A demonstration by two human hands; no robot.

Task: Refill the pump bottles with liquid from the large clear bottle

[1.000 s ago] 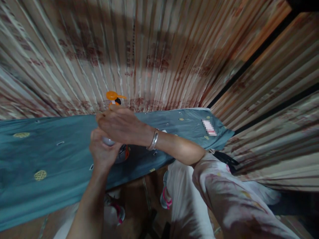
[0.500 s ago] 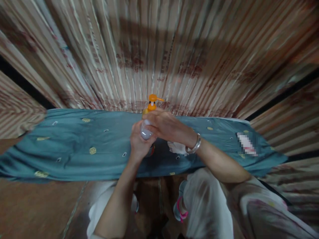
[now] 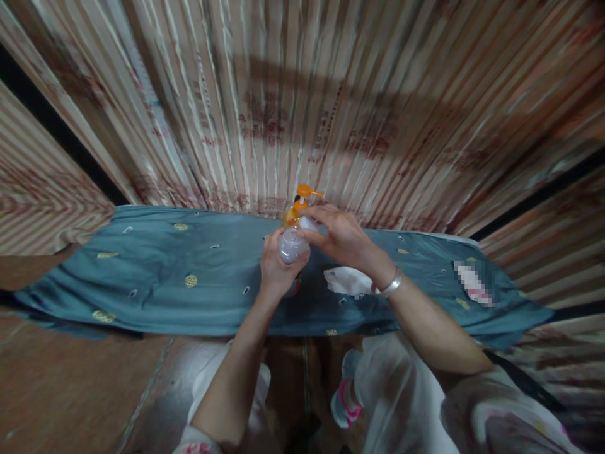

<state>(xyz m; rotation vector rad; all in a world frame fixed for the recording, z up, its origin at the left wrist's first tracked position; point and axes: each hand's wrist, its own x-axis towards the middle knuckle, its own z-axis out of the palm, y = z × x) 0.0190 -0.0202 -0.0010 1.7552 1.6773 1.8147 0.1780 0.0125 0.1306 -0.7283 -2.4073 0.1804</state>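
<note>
A: From my distant station, which thing do I have in the left hand point(image 3: 276, 270)?

B: I see a clear, rounded bottle point(image 3: 293, 248), gripped between thumb and fingers and held above the middle of the desk point(image 3: 155, 271), near its far half

A: And the right hand point(image 3: 347, 238)?

B: I read it as narrow, thumb and fingertips closed about a small pale piece point(image 3: 308, 223) just beyond the bottle's upper right; whether piece and bottle touch, I cannot tell. A silver bracelet point(image 3: 391, 284) circles that wrist

A: What stands about the hands?

B: On the far side of the clear bottle I note a yellowish bottle with an orange pump top point(image 3: 304, 190), its spout pointing right. Beneath the left hand a dark object point(image 3: 295, 287) is mostly hidden. To the right, below the right hand, lies a crumpled white tissue point(image 3: 348, 281); farther right, a pixelated item point(image 3: 474, 284). A teal cloth with yellow motifs covers the desk, and a striped curtain point(image 3: 293, 94) hangs along the far side
</note>
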